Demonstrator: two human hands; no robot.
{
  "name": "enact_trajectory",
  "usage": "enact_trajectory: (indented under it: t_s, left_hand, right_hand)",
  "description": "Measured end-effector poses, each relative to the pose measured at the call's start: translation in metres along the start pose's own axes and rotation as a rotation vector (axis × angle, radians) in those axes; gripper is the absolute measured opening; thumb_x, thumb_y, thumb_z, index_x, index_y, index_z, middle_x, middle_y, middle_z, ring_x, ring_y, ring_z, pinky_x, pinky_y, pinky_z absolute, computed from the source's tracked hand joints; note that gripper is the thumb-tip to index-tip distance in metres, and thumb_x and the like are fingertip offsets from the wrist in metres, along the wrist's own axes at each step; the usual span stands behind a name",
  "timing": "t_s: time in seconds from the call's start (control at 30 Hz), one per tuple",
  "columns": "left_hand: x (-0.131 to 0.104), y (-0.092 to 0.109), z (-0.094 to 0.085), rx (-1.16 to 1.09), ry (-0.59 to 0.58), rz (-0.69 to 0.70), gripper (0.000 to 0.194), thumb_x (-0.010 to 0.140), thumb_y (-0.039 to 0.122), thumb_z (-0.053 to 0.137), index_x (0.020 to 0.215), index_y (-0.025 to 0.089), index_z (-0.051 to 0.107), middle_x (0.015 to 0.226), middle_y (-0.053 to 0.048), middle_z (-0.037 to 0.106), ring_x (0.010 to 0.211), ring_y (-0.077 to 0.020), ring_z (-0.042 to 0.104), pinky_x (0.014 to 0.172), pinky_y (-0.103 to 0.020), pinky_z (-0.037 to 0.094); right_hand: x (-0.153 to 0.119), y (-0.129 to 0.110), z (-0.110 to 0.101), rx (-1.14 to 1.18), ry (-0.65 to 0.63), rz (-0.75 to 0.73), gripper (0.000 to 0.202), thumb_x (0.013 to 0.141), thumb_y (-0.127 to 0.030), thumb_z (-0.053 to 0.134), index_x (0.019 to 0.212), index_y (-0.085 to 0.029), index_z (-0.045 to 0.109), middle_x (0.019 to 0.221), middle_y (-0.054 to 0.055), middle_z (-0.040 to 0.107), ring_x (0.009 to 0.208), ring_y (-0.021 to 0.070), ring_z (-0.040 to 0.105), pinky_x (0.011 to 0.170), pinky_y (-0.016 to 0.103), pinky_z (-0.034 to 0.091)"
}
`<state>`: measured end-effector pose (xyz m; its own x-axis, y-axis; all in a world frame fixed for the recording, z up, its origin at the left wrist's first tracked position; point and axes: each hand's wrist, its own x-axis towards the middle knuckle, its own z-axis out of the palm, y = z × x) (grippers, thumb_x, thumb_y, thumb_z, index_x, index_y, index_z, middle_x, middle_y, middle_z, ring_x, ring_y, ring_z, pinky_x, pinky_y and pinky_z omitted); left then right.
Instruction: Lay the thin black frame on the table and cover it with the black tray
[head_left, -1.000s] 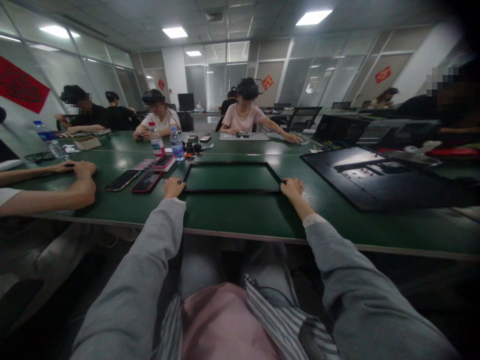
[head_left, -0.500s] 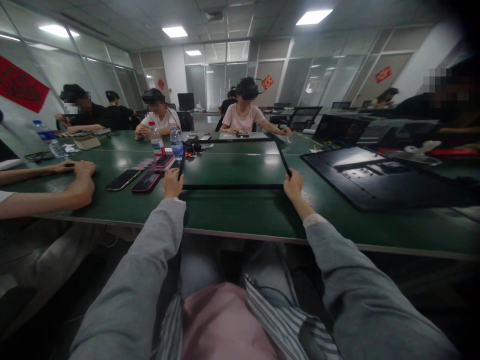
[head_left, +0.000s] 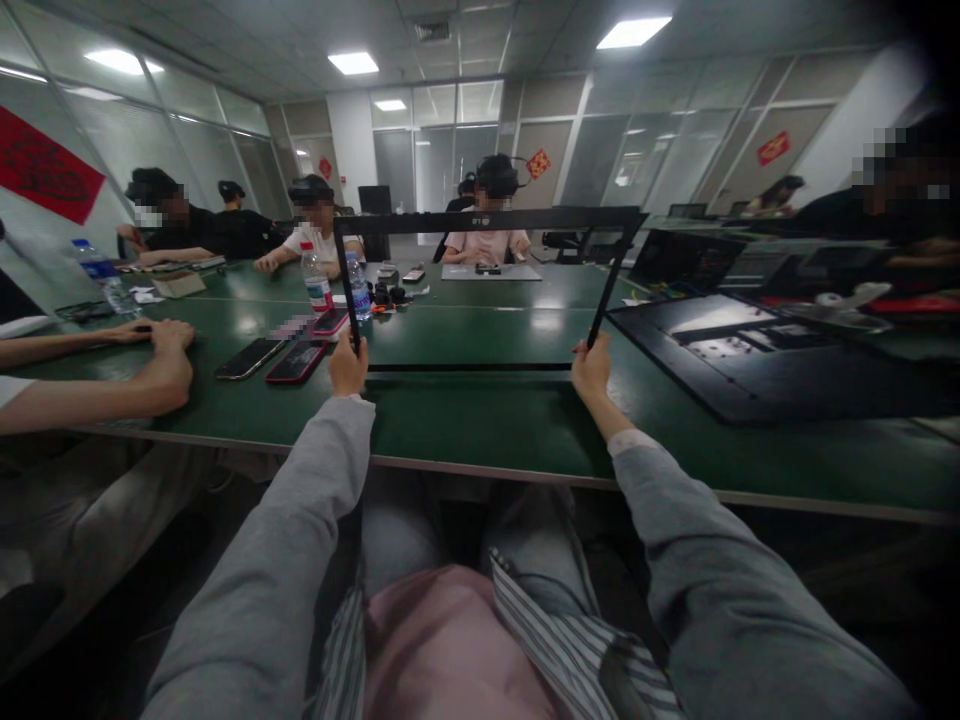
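A thin black rectangular frame is tilted up over the green table, its wide bar at the top and its narrow bar low, near the tabletop. My left hand grips its left side near the lower corner. Around the right side, near the other lower corner, my right hand is closed. Through the frame's opening the tabletop and a seated person show. Whether the lower bar touches the table, I cannot tell.
Phones and bottles stand left of the frame. A large black panel lies at the right. Another person's forearms rest on the table at the left. Across the table a person sits at a grey mat.
The frame's far side has swung up from low over the table to a steeper tilt. Both hands have kept their hold on its sides.
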<state>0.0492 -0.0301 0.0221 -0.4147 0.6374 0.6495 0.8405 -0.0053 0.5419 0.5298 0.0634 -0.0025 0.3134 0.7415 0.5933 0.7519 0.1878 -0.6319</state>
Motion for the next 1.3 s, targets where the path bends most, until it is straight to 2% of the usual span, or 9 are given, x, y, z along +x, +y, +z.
enact_trajectory:
  t_s: [0.23,0.4,0.57,0.87,1.07,1.3]
  left_hand:
    - [-0.003,0.006,-0.005,0.048,-0.044,-0.027,0.047,0.102,0.037,0.044,0.143,0.018,0.056,0.122,-0.015,0.072,0.112,-0.0305,0.068,0.095,-0.040,0.050]
    - [-0.004,0.009,-0.011,0.107,-0.120,-0.118,0.044,0.102,0.037,0.043,0.138,0.022,0.062,0.124,-0.015,0.072,0.115,-0.0327,0.066,0.097,-0.043,0.048]
    - [0.000,-0.001,-0.005,0.191,-0.216,-0.125,0.042,0.100,0.037,0.045,0.132,0.021,0.068,0.124,-0.015,0.071,0.116,-0.0321,0.064,0.096,-0.041,0.048]
    - [0.005,-0.021,0.007,0.351,-0.413,-0.131,0.037,0.094,0.039,0.054,0.113,0.020,0.079,0.129,-0.016,0.069,0.123,-0.0355,0.057,0.098,-0.045,0.048]
    - [0.006,-0.026,0.009,0.353,-0.425,-0.108,0.034,0.093,0.039,0.056,0.110,0.022,0.080,0.129,-0.015,0.069,0.122,-0.0360,0.057,0.097,-0.047,0.049]
    - [0.006,-0.026,0.009,0.346,-0.419,-0.115,0.035,0.093,0.039,0.055,0.111,0.023,0.080,0.133,-0.015,0.066,0.124,-0.0369,0.055,0.099,-0.049,0.048]
  right_hand:
    - [0.000,0.000,0.001,-0.053,-0.077,0.048,0.043,0.101,-0.037,0.030,0.126,-0.013,0.056,0.106,0.018,0.067,0.096,0.0295,0.062,0.089,0.043,0.048]
    - [0.001,0.006,0.006,-0.186,-0.168,-0.003,0.043,0.098,-0.030,0.036,0.124,-0.009,0.063,0.116,0.022,0.065,0.109,0.0302,0.057,0.099,0.042,0.043]
    - [0.001,0.012,0.009,-0.321,-0.242,-0.021,0.049,0.097,-0.031,0.039,0.128,-0.003,0.065,0.122,0.026,0.063,0.118,0.0320,0.053,0.107,0.044,0.037]
    - [0.000,0.021,0.012,-0.445,-0.352,0.011,0.047,0.094,-0.031,0.046,0.126,-0.006,0.070,0.123,0.022,0.063,0.125,0.0323,0.049,0.109,0.046,0.033]
    - [0.000,0.022,0.013,-0.435,-0.350,0.062,0.046,0.095,-0.031,0.050,0.130,-0.010,0.070,0.133,0.023,0.057,0.128,0.0333,0.047,0.109,0.043,0.036]
    - [0.000,0.021,0.012,-0.420,-0.346,0.074,0.045,0.094,-0.031,0.050,0.128,-0.011,0.070,0.131,0.021,0.056,0.127,0.0338,0.046,0.108,0.046,0.038]
